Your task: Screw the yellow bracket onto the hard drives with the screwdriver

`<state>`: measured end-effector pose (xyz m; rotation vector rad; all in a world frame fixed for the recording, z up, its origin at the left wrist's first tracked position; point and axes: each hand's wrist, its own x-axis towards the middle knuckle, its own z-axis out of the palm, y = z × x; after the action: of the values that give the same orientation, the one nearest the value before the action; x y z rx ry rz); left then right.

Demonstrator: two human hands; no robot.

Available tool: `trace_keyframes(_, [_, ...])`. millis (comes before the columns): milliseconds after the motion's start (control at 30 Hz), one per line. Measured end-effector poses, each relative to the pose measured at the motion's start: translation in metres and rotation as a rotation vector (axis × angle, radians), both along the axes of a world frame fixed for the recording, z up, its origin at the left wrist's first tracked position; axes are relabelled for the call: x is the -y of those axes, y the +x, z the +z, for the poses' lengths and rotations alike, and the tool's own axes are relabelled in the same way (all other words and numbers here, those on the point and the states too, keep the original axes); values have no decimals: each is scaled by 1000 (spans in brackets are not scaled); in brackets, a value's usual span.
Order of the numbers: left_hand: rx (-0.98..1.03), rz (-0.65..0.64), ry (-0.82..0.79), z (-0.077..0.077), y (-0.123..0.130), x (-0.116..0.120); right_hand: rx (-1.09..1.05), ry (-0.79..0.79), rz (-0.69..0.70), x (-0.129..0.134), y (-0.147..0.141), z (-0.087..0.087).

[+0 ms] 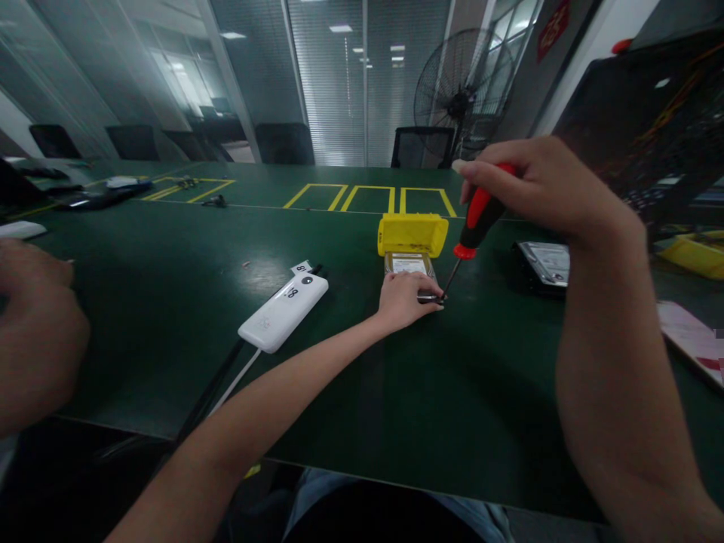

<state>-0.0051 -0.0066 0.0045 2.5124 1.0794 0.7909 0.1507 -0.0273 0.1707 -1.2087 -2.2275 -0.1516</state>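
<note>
My right hand [523,185] is wrapped round the handle of a red and black screwdriver [480,215], which points down and leans left. Its tip meets the near right corner of a hard drive [408,263] on the green table. My left hand [404,300] grips that drive, its thumb and fingers closed at the near edge beside the screwdriver tip. A dark metallic edge shows between the fingers. Most of the drive's near part is hidden under this hand. Directly behind the drive sits a yellow plastic bin [412,234].
Left of my forearm lies a white power bank [283,311] with cables. A second hard drive [544,264] rests on the right, near a pink and white sheet [687,332] and a yellow tray [695,253]. Another person's hand [39,332] reaches in at the left edge.
</note>
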Motion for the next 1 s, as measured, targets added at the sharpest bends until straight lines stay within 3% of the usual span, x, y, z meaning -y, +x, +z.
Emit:
trace_keyframes(333, [16,-7,5,-2,-2,-1,-52,-205,70,-3,3,3])
trace_keyframes(700, [-10,-21,-1,0,0,-2,32,3,38,-1,0,-1])
trace_keyframes(1000, [-17,-13,-14,0,-2,-2,-35,-122,74,2,0,3])
